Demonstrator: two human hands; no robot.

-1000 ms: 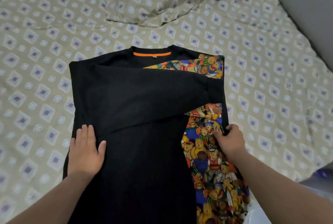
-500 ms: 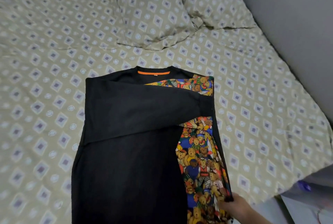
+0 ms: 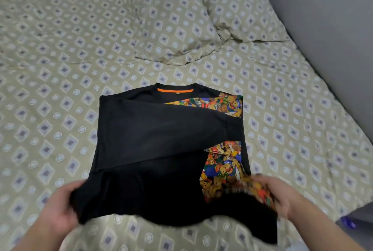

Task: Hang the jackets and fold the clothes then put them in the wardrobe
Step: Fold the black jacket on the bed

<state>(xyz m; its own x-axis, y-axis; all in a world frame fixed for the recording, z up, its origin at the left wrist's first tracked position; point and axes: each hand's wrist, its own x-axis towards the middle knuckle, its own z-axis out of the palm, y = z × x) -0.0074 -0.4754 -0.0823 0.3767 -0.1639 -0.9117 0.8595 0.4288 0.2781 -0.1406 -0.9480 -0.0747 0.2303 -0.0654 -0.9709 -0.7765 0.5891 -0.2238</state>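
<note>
Two hands on the black sweater (image 3: 145,194), one at each bottom corner. My left hand (image 3: 60,206) has fingers curled round the left hem corner; my right hand (image 3: 282,196) grips the right corner at the teddy-bear print panel (image 3: 224,162). Both are motion-blurred, so I can't tell the exact finger placement. The hem is bunched and raised between the hands, with the right end drooping toward the bed's near edge. The rest of the sweater lies flat on the bed (image 3: 60,69), toward the near edge, collar with orange strip (image 3: 175,90) pointing at the pillow (image 3: 171,28). One sleeve (image 3: 161,129) is folded across the chest to the right side. Grey wall (image 3: 323,18) along the bed's right edge; a small purple object (image 3: 348,222) sits past the near right corner.
</note>
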